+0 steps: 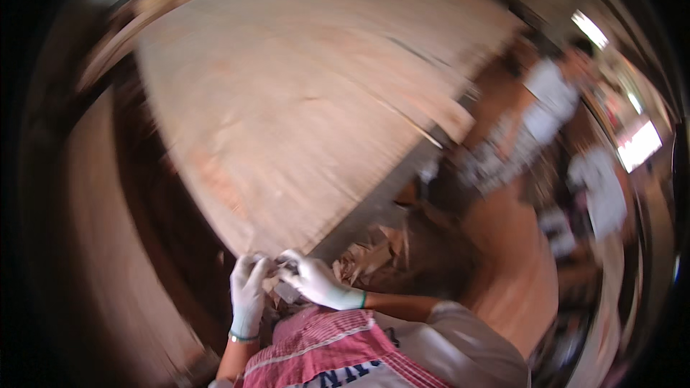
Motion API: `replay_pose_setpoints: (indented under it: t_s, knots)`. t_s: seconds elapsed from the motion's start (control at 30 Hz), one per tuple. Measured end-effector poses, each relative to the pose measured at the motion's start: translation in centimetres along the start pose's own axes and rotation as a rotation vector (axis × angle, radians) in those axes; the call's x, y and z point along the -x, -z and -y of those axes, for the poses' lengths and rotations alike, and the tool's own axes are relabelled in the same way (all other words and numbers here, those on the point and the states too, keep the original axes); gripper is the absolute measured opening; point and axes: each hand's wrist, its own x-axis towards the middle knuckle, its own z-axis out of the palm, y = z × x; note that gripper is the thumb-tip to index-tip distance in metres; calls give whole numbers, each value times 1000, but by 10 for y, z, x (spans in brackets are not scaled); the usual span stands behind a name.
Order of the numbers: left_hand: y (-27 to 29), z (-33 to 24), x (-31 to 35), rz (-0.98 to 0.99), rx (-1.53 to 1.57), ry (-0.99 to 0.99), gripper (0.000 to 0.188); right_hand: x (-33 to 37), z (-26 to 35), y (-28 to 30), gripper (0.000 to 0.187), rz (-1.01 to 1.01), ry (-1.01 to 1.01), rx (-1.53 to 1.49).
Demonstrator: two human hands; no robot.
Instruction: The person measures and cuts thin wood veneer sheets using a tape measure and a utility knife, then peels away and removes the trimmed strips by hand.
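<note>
My left hand (248, 289), in a white glove, is closed with its fingertips bent inward at the near corner of a large pale wood veneer sheet (287, 108). Close beside it is my right hand (316, 282), gloved the same way, its fingers pinched together just over that corner. Something small may be between the fingers of both hands, but blur hides what it is. A small grey flat-sided piece (288, 292) shows just below my right fingers. The sheet spreads away from me, with a dark narrow slit (399, 111) running through its right part.
Another long pale sheet (108, 230) lies to the left, beyond a dark gap. Crumpled brown scraps (370, 255) lie right of my hands. A person in a white shirt (550, 97) is at the sheet's right side, and another person (598, 190) is farther right.
</note>
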Motion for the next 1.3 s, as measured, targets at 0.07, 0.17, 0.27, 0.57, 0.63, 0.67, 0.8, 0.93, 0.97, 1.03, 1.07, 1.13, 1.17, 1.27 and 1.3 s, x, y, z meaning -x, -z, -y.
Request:
replay_pose_setpoints:
  t_s: [0.07,0.17,0.27,0.57,0.63,0.67,0.8,0.93,0.97,1.03,1.07,1.13,1.17,1.27,1.3]
  knots:
    - [32,2,-6,57,17,38,7,5,5,-18,23,11,-98,106]
    - [70,-7,-14,265,-1,168,6,32,21,-45,18,-41,-213,147]
    - [88,-3,-18,488,35,150,4,76,33,-79,19,-225,-323,263]
    - [102,-24,2,792,67,61,4,158,67,-156,24,-608,-475,326]
    - [120,-23,1,774,56,82,5,160,82,-170,27,-522,-665,275]
    - [123,-31,8,787,20,34,5,164,80,-177,27,-534,-666,229]
    - [149,-39,33,765,0,-11,4,188,59,-213,26,-458,-623,137]
    - [193,-40,49,799,-133,-12,3,201,20,-247,29,-366,-625,390]
    - [206,-43,51,790,-177,24,3,199,28,-250,31,-395,-594,356]
    - [210,-61,62,798,-118,102,3,187,45,-239,33,-461,-532,298]
    - [210,-69,63,804,-87,136,4,179,54,-237,34,-505,-440,297]
    - [218,-59,50,878,-138,21,4,149,88,-228,38,-484,-253,213]
    - [222,-49,38,906,-155,-36,4,131,92,-232,37,-515,-143,74]
    - [221,-52,8,901,-65,49,2,82,92,-247,32,-542,-81,87]
    - [223,-52,-7,910,-17,10,1,65,87,-253,31,-546,-115,75]
